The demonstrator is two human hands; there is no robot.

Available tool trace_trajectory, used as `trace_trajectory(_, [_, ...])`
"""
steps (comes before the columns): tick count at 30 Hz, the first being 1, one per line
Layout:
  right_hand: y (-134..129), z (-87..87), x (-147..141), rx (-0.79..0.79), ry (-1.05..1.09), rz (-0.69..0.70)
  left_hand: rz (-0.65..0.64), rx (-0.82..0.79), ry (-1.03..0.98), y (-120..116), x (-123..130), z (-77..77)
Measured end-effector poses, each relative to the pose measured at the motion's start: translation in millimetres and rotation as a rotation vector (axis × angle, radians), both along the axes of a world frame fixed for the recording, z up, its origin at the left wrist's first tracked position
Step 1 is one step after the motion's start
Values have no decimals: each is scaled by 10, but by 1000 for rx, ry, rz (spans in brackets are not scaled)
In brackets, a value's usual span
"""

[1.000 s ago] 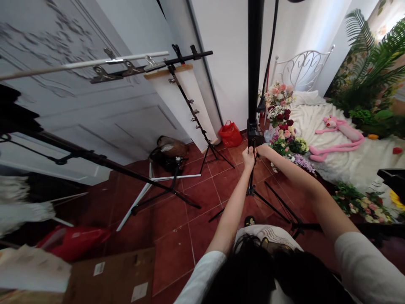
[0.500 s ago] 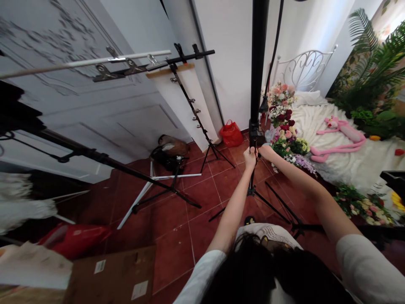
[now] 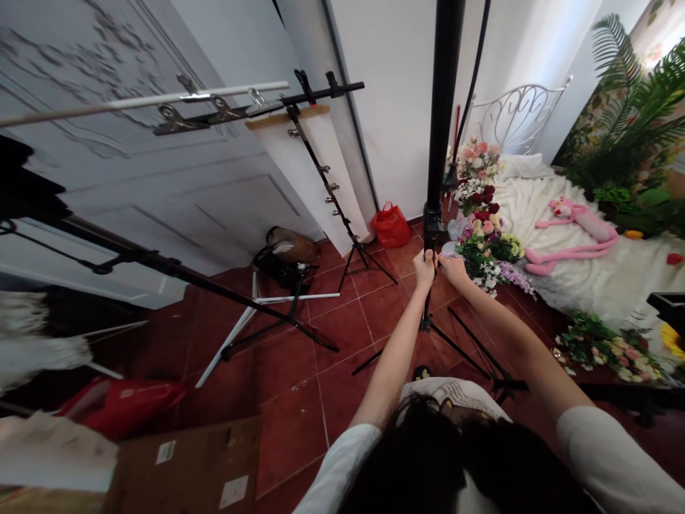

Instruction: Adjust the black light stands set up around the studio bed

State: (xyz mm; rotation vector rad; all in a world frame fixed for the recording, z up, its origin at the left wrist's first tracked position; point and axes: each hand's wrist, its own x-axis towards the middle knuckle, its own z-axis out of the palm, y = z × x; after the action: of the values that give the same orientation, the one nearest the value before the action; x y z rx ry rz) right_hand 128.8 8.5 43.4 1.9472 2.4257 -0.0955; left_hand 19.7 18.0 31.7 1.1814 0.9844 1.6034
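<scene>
A tall black light stand (image 3: 445, 107) rises in front of me, on tripod legs spread over the floor. My left hand (image 3: 424, 268) is wrapped round its pole, just below a black clamp collar (image 3: 432, 227). At the right side of the pole, at the same height, my right hand (image 3: 452, 270) is closed on what looks like the stand's tightening knob, mostly hidden by the fingers. A black cable (image 3: 471, 89) hangs beside the upper pole, with a plug at its lower end.
To the left stand a backdrop stand (image 3: 326, 178) with clips and a white sheet, and a slanting black pole (image 3: 214, 280). A red bag (image 3: 392, 225) sits by the wall. Flowers (image 3: 484, 214) and a bed with a pink plush toy (image 3: 589, 221) are right; a cardboard box (image 3: 187, 464) is lower left.
The stand's upper pole and cable have shifted slightly right. My right hand has turned a little at the pole, and its forearm has moved inward. My left hand keeps its hold.
</scene>
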Motion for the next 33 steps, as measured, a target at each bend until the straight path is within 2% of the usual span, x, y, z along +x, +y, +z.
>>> trace_trajectory(4, [21,123,64,-90,-68,74,1,-7,-18,-4,6,4])
trace_trajectory(6, [6,116,80,-82,-90,78,-2,-3,-22,-7,8,11])
trace_trajectory(9, [-44,-11,64,-42,-97,21,-1,1,-16,-14,5,26])
trace_trajectory(15, [-135,-340,12,133,-13,-63,-1,-4,-28,-26,-5,39])
trace_trajectory(20, [-156,-399,-18,141,-22,-90,11,-17,-18,-30,-5,25])
trace_trajectory(23, [-165,-364,-43,66,-14,-124,3,-33,-15,-30,-5,6])
trace_trajectory(27, [-189,-247,16,-30,41,-66,-12,-12,-26,-30,-10,-11])
trace_trajectory(30, [-220,-100,117,-60,120,12,-11,0,-27,-29,-11,-4])
trace_trajectory(33, [-210,94,170,1,188,95,-10,-41,-10,-25,-6,10])
